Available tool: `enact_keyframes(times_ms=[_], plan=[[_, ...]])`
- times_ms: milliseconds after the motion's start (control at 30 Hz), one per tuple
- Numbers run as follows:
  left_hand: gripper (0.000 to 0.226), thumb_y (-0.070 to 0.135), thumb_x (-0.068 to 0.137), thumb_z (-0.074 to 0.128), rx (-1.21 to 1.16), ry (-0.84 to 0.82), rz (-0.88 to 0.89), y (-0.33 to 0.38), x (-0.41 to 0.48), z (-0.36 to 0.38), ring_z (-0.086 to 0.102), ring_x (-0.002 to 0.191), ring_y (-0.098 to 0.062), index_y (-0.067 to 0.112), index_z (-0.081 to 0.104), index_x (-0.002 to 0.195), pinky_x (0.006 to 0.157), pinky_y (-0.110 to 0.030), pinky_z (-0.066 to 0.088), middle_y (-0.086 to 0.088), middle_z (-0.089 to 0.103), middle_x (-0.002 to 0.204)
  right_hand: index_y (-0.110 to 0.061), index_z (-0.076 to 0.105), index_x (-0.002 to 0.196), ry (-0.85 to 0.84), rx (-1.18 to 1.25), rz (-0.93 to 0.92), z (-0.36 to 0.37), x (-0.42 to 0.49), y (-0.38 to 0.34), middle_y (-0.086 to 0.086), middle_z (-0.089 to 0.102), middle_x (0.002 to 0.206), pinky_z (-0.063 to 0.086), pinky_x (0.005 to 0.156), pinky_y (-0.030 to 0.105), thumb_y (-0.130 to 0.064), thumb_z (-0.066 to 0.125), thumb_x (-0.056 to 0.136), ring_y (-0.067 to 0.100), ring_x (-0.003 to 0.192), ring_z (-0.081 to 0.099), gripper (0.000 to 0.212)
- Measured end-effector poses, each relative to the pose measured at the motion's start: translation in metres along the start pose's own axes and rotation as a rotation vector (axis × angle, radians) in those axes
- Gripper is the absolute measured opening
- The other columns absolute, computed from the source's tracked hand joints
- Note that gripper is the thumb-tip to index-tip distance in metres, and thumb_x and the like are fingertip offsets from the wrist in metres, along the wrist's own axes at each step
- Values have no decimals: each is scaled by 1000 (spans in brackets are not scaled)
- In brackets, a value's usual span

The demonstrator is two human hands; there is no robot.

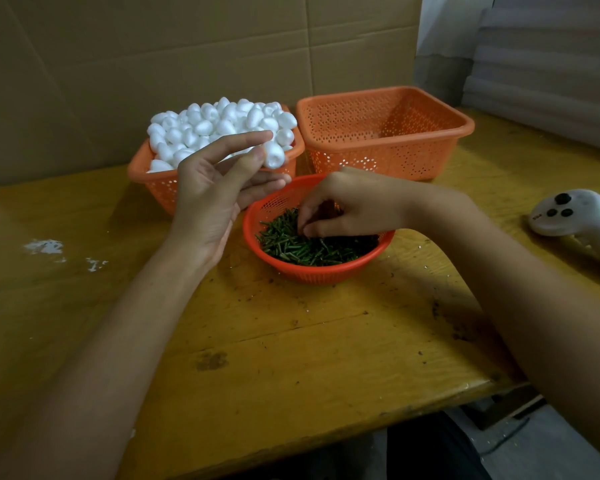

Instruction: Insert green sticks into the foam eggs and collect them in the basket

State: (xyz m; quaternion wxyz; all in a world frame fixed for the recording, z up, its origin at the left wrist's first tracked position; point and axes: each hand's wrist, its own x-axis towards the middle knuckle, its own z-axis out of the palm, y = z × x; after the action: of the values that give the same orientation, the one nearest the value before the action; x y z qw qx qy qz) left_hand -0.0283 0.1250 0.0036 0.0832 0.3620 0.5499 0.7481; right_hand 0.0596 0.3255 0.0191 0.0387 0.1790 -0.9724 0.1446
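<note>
Cardboard backs the yellow table (pixel 291 341). My left hand (pixel 208 199) pinches one foam egg (pixel 274 154) by the heaped basket (pixel 160 188) — I'd hold it steady. My right hand (pixel 347 209) curls into the green sticks (pixel 302 247); whether one's caught I can't tell — single out one. Far right, the collecting basket (pixel 385 157) sits empty.

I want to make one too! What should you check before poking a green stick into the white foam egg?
1. The white foam egg is pinched in the left hand: ok.
2. The right hand has picked one stick: cannot tell; its fingertips are down among the short green sticks.
3. The round orange mesh bowl holds plenty of sticks: ok.
4. A stick is lined up with the egg: not ok; the hands are apart.
5. The square orange plastic basket on the right has room: ok; no eggs show in it.
</note>
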Motion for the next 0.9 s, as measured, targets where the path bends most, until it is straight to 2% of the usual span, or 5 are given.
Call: enact_keyframes(times_ms=[200, 500, 600, 700, 900], plan=[[16, 11, 105, 62, 21, -9, -3, -1, 1, -1, 80, 91, -32, 10, 73, 117, 81, -31, 63, -16, 80, 100, -25, 80, 106, -48, 67, 15, -1, -1, 1, -16, 75, 97, 43, 79, 9, -24, 77, 92, -13, 80, 61, 14], [17, 15, 106, 62, 3, 5, -20, -2, 2, -2, 79, 91, -32, 11, 75, 116, 81, -32, 63, -17, 80, 99, -23, 77, 106, -75, 58, 44, -1, -1, -1, -14, 74, 101, 46, 84, 14, -23, 71, 97, -1, 91, 64, 10], [17, 15, 106, 62, -4, 6, -21, -2, 2, -2, 79, 92, -32, 11, 74, 116, 82, -32, 63, -17, 80, 99, -18, 75, 104, -7, 92, 32, -3, -1, -1, -10, 76, 98, 47, 85, 17, -19, 69, 99, 4, 91, 67, 8], [17, 15, 106, 62, -10, 10, -21, -1, 1, -2, 79, 92, -31, 11, 74, 116, 81, -32, 63, -16, 80, 99, -11, 71, 102, 98, 194, 55, -5, -1, 0, -5, 78, 91, 51, 74, 15, -13, 67, 100, 11, 75, 72, 5], [17, 17, 105, 63, -20, 14, -29, -2, 1, -3, 80, 92, -32, 11, 74, 116, 81, -32, 63, -17, 80, 99, 4, 67, 112, 377, 440, 54, -13, -3, -2, 13, 78, 91, 64, 69, 34, -2, 66, 99, 27, 75, 77, 14]])
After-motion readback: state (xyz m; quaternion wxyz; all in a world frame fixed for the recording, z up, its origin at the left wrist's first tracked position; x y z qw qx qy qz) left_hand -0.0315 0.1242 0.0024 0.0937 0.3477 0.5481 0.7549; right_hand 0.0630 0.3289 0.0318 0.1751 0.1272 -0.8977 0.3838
